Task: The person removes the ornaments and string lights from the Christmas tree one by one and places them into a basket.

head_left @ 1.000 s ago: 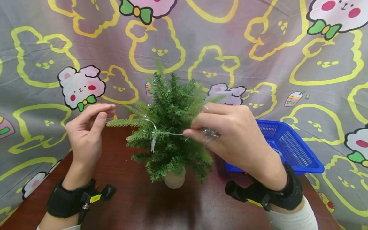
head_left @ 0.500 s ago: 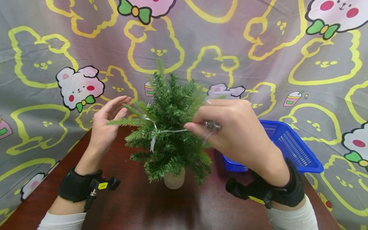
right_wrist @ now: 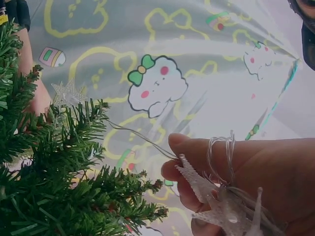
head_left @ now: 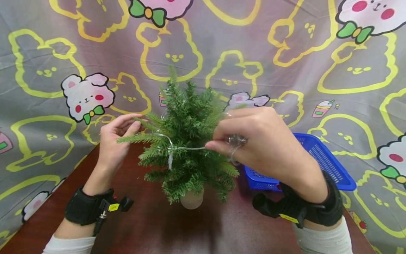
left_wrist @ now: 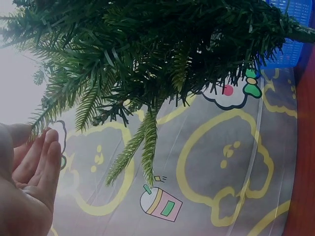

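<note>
A small green artificial Christmas tree (head_left: 190, 137) stands on the table in the head view. Clear wire with star-shaped lights crosses its front, and one star (right_wrist: 69, 93) hangs on its foliage in the right wrist view. My right hand (head_left: 263, 141), at the tree's right side, pinches the string lights (right_wrist: 145, 140) between thumb and forefinger. The wire runs taut to the tree, and a bundle of clear stars (right_wrist: 229, 214) is gathered in that hand. My left hand (head_left: 115, 141) is at the left side, thumb and fingers around a branch tip (left_wrist: 38, 123).
A blue plastic basket (head_left: 336, 173) stands at the right, partly hidden behind my right hand and wrist. The dark reddish table (head_left: 142, 222) runs under everything. A grey cartoon-print cloth (head_left: 222, 35) hangs close behind the tree.
My left hand has moved right, in to the tree's left branches, and its fingers have closed. The treetop has shifted slightly left. My right hand keeps its grip on the wire, barely moving.
</note>
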Demonstrator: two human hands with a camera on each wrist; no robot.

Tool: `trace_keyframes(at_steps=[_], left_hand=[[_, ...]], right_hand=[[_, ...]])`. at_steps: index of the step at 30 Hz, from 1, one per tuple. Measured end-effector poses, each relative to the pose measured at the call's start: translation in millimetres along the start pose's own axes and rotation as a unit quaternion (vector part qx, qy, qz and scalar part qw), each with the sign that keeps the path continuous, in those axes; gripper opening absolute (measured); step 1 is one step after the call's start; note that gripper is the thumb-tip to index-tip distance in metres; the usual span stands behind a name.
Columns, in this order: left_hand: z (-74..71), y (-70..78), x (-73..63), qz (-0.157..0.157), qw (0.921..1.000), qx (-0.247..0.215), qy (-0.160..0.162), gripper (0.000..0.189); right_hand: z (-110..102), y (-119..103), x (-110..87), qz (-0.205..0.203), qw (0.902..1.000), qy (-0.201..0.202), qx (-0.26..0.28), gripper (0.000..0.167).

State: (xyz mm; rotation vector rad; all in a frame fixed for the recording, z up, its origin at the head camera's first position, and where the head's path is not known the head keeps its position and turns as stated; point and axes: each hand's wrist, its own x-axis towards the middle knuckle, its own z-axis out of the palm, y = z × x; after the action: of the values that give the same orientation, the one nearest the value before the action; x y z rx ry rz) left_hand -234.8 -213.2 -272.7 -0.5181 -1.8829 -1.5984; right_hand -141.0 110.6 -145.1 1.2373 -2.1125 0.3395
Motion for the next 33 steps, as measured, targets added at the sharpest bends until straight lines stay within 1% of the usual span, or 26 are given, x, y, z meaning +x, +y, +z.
trace_keyframes(at_steps=[3,9,12,18,22,24,28,33], left_hand=[[-1.0,0.8,-1.4,0.010,0.9998,-0.019,0.000,0.028],[-3.7,1.4,-7.2,0.021,0.9966,-0.080,0.003,0.024],[-4.1,2.3,-10.4,0.025,0.9952,-0.094,0.007,0.021],[-4.2,2.9,-16.3,0.039,0.9948,-0.092,0.021,0.020],[-4.4,4.3,-19.5,0.051,0.9958,-0.067,0.034,0.020],[-4.3,4.9,-20.4,0.059,0.9951,-0.070,0.039,0.020],[-4.4,4.5,-21.8,0.081,0.9917,-0.090,0.043,0.017],[-4.4,4.7,-23.8,0.106,0.9881,-0.104,0.040,0.015]], right_hand=[[0,-1,-0.3,0.006,1.0000,0.002,-0.003,0.019],[4,-2,-2.2,0.028,0.9996,0.009,-0.003,0.025],[6,-2,-2.9,0.037,0.9992,0.012,0.003,0.030],[10,0,-5.4,0.038,0.9990,0.023,0.008,0.038],[13,1,-7.7,0.040,0.9988,0.027,0.008,0.042],[13,2,-8.6,0.040,0.9988,0.027,0.007,0.043],[13,1,-9.7,0.037,0.9988,0.030,0.013,0.042],[13,1,-9.7,0.018,0.9990,0.033,0.024,0.034]])
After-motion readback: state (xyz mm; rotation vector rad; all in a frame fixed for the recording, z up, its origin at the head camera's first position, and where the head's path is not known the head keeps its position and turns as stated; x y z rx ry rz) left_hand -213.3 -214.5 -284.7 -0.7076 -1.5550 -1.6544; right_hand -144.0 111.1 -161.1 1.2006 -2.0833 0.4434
